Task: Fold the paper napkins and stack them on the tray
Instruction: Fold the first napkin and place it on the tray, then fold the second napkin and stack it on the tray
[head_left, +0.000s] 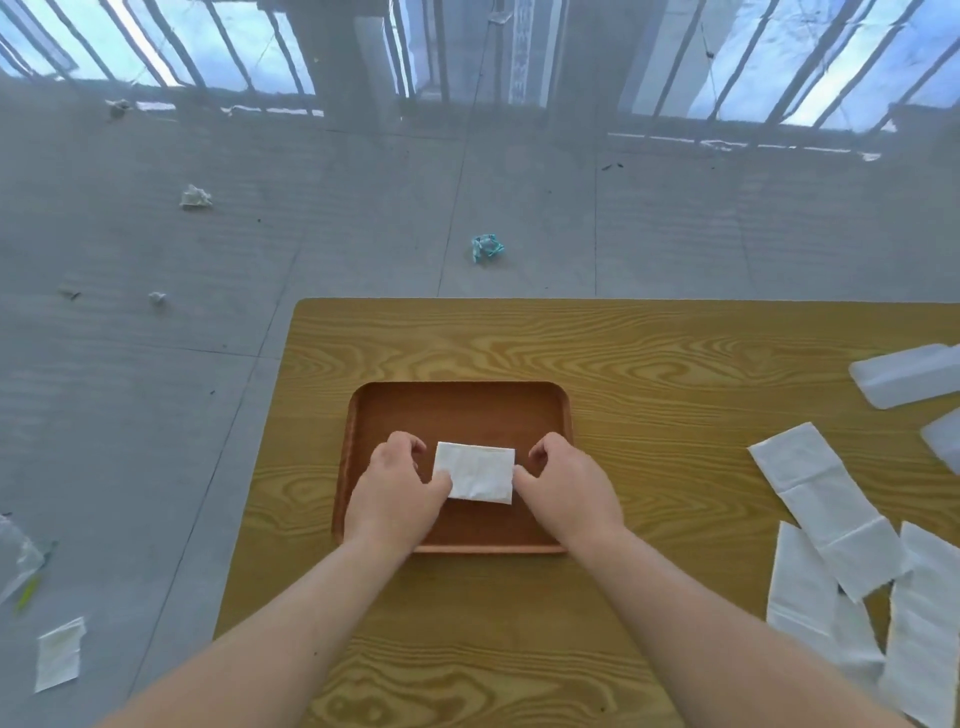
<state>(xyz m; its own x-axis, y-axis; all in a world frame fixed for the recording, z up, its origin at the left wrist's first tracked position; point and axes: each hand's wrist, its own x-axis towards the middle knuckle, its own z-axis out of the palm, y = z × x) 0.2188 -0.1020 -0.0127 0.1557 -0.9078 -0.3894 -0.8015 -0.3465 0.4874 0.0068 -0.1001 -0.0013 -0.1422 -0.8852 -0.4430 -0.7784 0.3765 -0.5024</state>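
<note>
A brown wooden tray (457, 405) lies on the wooden table. A small folded white napkin (475, 472) rests flat in the tray's middle. My left hand (397, 491) touches the napkin's left edge with its thumb on the lower left corner. My right hand (569, 491) touches the right edge with its thumb at the lower right corner. The other fingers of both hands are curled above the tray. Several unfolded white napkins (826, 512) lie spread on the table at the right.
The table (649, 353) ends just left of the tray, with grey floor beyond. Two translucent plastic packs (906, 382) sit at the table's right edge. Crumpled paper scraps (487, 247) and a flat napkin (58, 654) lie on the floor.
</note>
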